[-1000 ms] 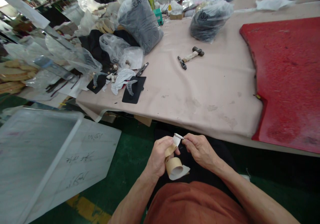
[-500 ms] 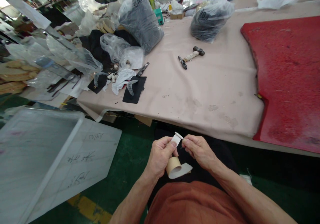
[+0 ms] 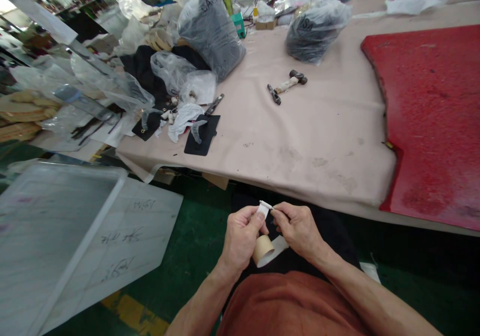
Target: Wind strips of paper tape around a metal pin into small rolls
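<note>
Just off the near edge of the tabletop, held clear of its surface, gripping a pale strip between closed thumb and fingers of the left hand. With the right hand, pinching one end of a slim white rolled edge at the top of that strip, with fingers drawn together and no gap to be seen. Too small to tell whether pinching the roll itself or something thin inside it.

Compared with a second ago, now pressing the left thumb across the white face of the strip, instead of showing a tan bend beside it. Also shifted slightly leftward at the rolled edge, together with the right fingertips. Below the left hand, hanging in a wide curl, apparently of the same strip, with a loose tail now reaching close under the right hand; cannot tell whether touching there. Probably steadier at the roll as a result, and probably still partway through the work, judging by the length left loose.

On the tabletop, unmoved: a hammer well back from the near edge, a flat black piece close to it toward the left corner, a red sheet toward the right edge.
</note>
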The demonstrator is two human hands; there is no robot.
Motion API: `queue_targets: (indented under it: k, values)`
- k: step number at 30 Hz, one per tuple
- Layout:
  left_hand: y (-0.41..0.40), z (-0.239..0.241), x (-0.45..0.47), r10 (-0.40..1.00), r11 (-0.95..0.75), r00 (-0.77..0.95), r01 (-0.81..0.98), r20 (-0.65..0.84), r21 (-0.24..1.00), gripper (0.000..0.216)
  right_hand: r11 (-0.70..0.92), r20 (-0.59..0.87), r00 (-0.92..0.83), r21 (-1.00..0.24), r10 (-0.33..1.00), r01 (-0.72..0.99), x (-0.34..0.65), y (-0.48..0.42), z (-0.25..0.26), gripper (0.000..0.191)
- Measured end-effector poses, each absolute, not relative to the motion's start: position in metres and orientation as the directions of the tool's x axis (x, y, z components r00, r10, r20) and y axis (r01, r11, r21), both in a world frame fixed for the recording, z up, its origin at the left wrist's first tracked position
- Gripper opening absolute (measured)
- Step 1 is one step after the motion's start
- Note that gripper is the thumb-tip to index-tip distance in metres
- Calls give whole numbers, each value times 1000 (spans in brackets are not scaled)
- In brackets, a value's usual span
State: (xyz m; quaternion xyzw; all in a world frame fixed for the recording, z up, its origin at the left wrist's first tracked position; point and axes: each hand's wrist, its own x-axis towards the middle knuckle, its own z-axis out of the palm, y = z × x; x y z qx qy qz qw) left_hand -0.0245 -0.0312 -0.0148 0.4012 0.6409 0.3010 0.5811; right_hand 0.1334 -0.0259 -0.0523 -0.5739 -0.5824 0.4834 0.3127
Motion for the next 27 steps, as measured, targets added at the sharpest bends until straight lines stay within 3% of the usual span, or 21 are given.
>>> queue_targets:
  k: [12,20,27]
  values:
    - [-33,-16,-20,865,500,-34,153,-501,852,34,104,39,-133,-841,990,531,132,-29,-62,25]
    - [-32,-16,-13,839,544,-72,60,-540,837,31,337,329,-169,-567,929,752,127,-35,-63,26]
    - [-33,-17,-11,817,573,-116,51,-565,818,34,457,474,-241,-417,847,786,126,-34,-62,26]
